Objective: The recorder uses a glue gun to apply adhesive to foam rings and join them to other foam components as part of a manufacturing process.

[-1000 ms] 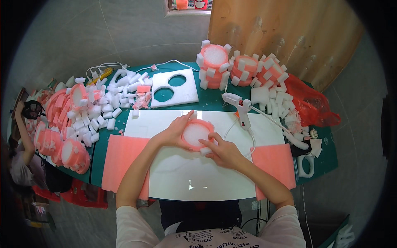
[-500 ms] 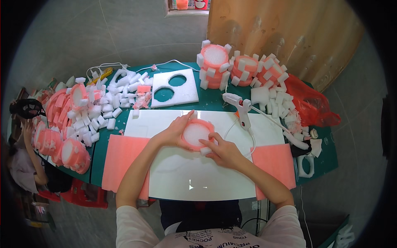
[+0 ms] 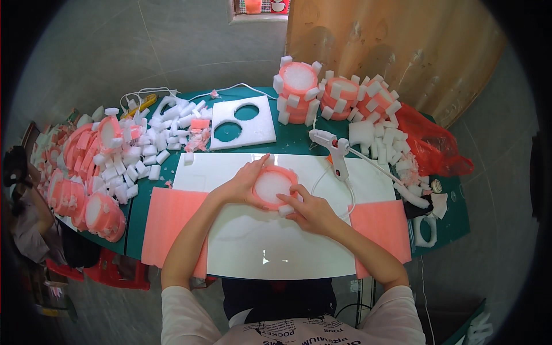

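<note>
A round foam piece (image 3: 273, 185), white in the middle with a pink foam rim, is between my hands over the glossy white board. My left hand (image 3: 246, 183) curves round its left side, thumb along the near edge and fingers at the far edge. At its right edge, my right hand (image 3: 310, 208) grips the rim and presses a small white foam block (image 3: 286, 210) against it, low on the right. Another small white bit sits on the rim at the upper right. The right fingertips partly hide the contact.
A white glue gun (image 3: 332, 150) stands beyond my right hand, its cord trailing. Loose white foam blocks (image 3: 150, 149) heap at left. A holed foam sheet (image 3: 259, 129) lies behind; block-studded pink stacks (image 3: 299, 86) stand at the back. Pink sheets (image 3: 172, 224) flank the white board (image 3: 276, 247). Another person sits far left.
My hands and the round foam piece stay in place. At the far left, the other person has shifted, with head and arm lower and farther left.
</note>
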A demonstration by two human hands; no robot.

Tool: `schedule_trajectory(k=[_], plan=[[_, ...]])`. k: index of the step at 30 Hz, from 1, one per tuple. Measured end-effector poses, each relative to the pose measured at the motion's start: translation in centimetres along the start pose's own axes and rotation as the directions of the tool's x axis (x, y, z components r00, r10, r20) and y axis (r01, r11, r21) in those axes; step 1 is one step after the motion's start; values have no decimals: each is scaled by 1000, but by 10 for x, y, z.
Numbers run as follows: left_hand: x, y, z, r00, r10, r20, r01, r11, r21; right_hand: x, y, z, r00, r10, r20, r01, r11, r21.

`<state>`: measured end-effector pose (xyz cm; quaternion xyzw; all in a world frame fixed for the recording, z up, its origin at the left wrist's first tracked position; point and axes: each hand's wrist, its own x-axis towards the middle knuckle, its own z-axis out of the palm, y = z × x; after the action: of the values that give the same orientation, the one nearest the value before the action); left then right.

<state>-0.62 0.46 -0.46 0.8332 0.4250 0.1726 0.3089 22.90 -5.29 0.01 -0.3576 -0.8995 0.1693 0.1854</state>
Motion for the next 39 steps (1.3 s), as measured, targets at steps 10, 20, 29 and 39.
schedule_trajectory(k=[10, 20, 29, 39], plan=[[0, 2, -1, 1000, -3, -2, 3, 1000, -5, 0, 0, -1, 1000, 3, 0, -3, 1000, 3], [-1, 1, -1, 1000, -3, 0, 3, 1000, -7, 0, 0, 0, 1000, 16, 17, -17, 1000, 15], [-1, 2, -1, 1000, -17, 4, 17, 1000, -16, 0, 0, 0, 1000, 13, 11, -13, 1000, 20], [0, -2, 1, 1000, 1, -7, -1, 1000, 7, 0, 0, 0, 1000, 14, 9, -14, 1000, 15]])
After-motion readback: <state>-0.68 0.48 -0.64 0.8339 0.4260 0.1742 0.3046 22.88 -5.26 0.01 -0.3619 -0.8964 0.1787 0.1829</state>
